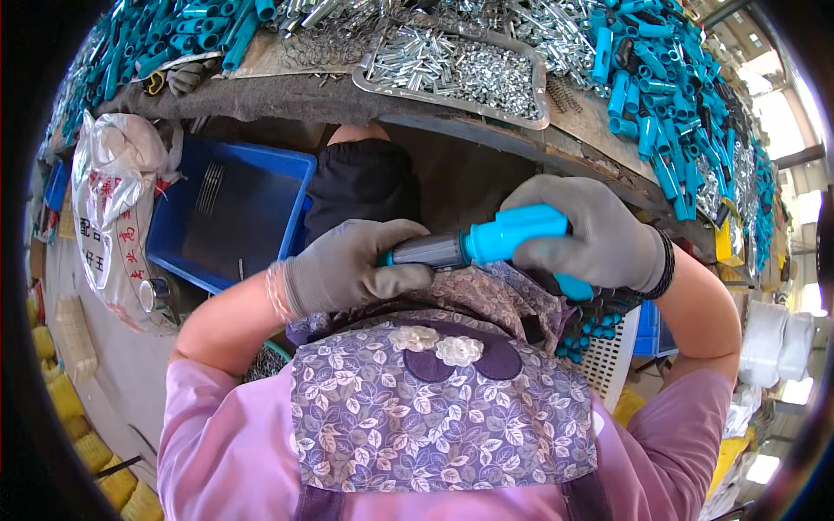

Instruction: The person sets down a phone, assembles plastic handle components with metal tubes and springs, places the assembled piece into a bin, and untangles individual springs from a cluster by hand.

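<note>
Between my gloved hands, level above my lap, lies a teal and black plastic tool handle (517, 233). Its black ribbed sleeve (434, 251) is in the grip of my left hand (352, 265), thumb and fingers closed round that end. My right hand (599, 230) is wrapped round the teal end, and its palm hides part of it. A bit of teal shows below my right fingers; whether it belongs to the same piece I cannot tell. Both gloves are grey.
Across the bench ahead, a metal tray (452, 78) holds small shiny metal parts. Teal handles (647, 95) lie heaped at the right and far left. Left of my knee is a blue crate (230, 208), with a white sack (117, 208) beside it. A white perforated basket (608, 356) holds teal parts.
</note>
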